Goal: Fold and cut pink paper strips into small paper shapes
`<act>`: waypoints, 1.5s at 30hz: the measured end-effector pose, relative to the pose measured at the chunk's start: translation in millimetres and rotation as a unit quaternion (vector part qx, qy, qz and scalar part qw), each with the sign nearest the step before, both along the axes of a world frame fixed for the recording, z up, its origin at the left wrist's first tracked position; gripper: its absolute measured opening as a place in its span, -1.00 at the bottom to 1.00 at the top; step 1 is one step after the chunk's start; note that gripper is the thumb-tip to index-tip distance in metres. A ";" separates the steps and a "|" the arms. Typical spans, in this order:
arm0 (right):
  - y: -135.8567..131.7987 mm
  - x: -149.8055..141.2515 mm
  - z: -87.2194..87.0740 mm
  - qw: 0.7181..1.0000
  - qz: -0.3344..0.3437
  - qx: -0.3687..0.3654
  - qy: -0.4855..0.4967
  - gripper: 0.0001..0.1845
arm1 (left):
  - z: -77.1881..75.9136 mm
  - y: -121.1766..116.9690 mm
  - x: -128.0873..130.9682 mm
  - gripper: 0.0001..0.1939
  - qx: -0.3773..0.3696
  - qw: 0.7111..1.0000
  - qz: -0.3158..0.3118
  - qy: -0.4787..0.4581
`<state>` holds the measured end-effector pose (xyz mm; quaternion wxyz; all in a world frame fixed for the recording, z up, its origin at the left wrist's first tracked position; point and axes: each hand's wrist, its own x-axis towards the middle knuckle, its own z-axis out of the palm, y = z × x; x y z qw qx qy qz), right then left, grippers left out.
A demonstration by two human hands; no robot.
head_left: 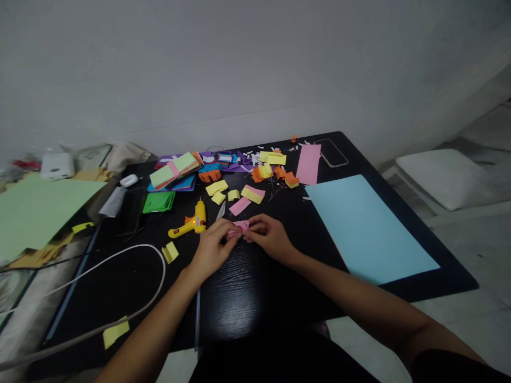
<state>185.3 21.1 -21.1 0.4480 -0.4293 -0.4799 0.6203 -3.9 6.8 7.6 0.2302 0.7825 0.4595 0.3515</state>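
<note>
I am pinching a pink paper [240,227] between both hands, left hand [213,246] and right hand [270,237] together on it, mid-bench toward the near edge. I should be keeping folds tight, clear of the glue gun [189,222].

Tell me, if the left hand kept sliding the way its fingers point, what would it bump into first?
The left hand points toward the right hand, pinching the folded pink paper between them. So it would probably meet that paper first, then the right hand's fingers.
</note>
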 end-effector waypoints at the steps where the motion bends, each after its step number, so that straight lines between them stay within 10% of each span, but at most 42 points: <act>1: -0.1 -0.2 -0.3 1.000 -0.001 0.003 -0.005 -0.68 | 0.1 -0.1 -0.1 -0.92 0.002 1.000 -0.002 0.003; 45: 3.0 -0.3 -3.5 0.997 0.022 -0.068 0.036 -0.68 | -5.2 -4.5 -5.0 -0.78 0.086 0.987 -0.057 0.122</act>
